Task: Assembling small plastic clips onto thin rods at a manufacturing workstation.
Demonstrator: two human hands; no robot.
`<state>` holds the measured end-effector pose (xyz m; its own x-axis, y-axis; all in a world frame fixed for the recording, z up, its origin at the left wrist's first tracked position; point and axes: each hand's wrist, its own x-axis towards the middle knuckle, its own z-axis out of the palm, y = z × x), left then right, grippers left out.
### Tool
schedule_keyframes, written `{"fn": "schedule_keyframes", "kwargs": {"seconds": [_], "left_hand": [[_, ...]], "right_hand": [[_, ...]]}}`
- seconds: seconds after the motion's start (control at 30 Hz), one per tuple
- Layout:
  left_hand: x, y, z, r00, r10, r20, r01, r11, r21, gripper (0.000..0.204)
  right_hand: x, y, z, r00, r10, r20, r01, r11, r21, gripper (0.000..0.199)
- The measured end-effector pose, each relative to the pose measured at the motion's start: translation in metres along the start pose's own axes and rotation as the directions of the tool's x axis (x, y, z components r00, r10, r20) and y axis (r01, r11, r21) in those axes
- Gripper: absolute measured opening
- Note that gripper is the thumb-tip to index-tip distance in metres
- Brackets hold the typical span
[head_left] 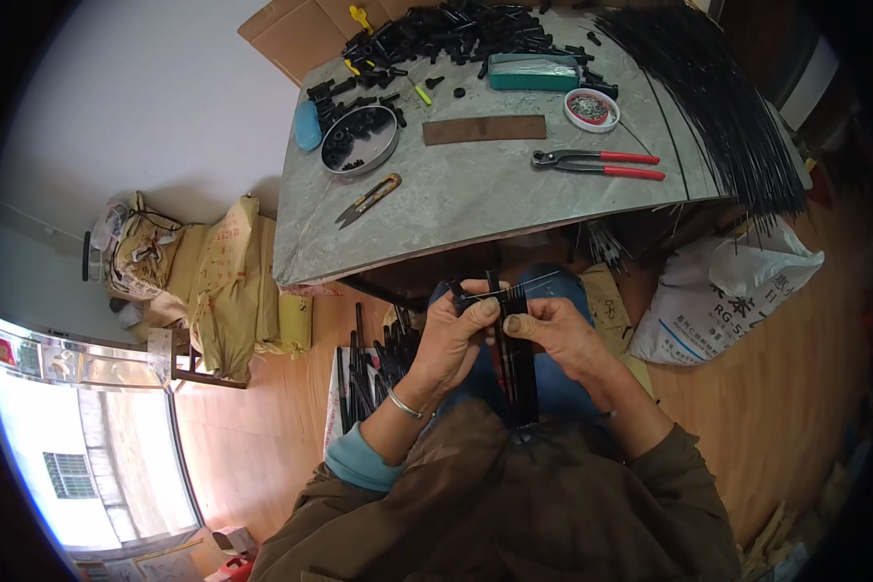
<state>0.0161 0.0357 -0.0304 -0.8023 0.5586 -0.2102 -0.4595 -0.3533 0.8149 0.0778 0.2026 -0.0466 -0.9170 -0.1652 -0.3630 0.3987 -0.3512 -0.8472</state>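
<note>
Above my lap, just short of the table's near edge, both hands work close together on a long black piece (522, 378). It hangs down between my knees, and several thin dark rods or wires stick out near its top. My left hand (448, 339) is closed with thumb and fingers pinched on a slim black part at the top of this piece. My right hand (565, 335) pinches the same piece from the other side, its thumb against the black strips. The fingers hide the exact joint between the parts, and I cannot tell the piece's kind.
On the grey table (407, 228) lie red-handled pincers (597, 163), thread snips (369, 201), a brown bar (485, 130), a bowl of black parts (394, 147), a teal box (533, 82) and long black rods (718, 107). A white sack (694, 306) stands right; black tubes (364, 373) stand left.
</note>
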Motion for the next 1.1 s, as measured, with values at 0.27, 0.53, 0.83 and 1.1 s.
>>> {"fn": "schedule_keyframes", "kwargs": {"seconds": [0.27,0.53,0.83,1.1], "left_hand": [[-0.005,0.002,0.001,0.993,-0.066,0.098,0.072,0.995,-0.061,0.031],[-0.002,0.000,0.001,0.977,-0.182,0.114,0.197,0.971,-0.136,0.022],[-0.010,-0.001,0.005,0.997,-0.062,0.052,0.061,0.998,0.018,0.021],[-0.012,-0.002,0.008,0.993,-0.066,0.099,0.071,0.996,-0.047,0.018]], "right_hand": [[-0.009,0.001,0.009,0.996,-0.074,-0.044,0.074,0.997,0.021,0.040],[-0.018,-0.007,0.016,0.993,-0.103,-0.054,0.105,0.994,0.041,0.035],[-0.022,-0.006,0.017,0.996,-0.082,-0.022,0.083,0.995,0.046,0.033],[-0.028,-0.006,0.019,0.997,-0.067,-0.042,0.069,0.996,0.059,0.034]]}}
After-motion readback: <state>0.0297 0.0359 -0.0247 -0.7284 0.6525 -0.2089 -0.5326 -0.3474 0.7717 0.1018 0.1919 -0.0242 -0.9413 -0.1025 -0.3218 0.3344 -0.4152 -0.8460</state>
